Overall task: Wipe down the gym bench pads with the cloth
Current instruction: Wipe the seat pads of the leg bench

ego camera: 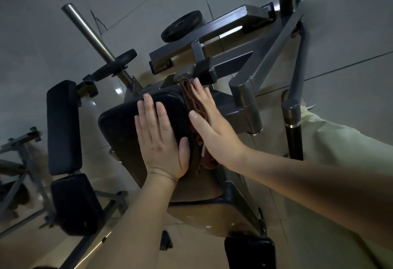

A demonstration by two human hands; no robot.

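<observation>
A black padded bench pad (121, 126) fills the middle of the head view, mounted on a grey steel frame. My left hand (161, 139) lies flat on top of the pad, fingers straight and spread. A folded brown cloth (192, 98) runs along the pad's right side edge. My right hand (210, 124) presses that cloth against the edge with straight fingers; most of the cloth is hidden under the palm. A second, smaller black pad (248, 251) shows at the bottom of the frame.
Another black bench with a long back pad (62, 126) and seat pad (74, 202) stands at the left. Black weight plates (180, 26) hang on the grey machine frame (229, 64), with a steel bar (89, 32) sticking out. The floor is pale glossy tile.
</observation>
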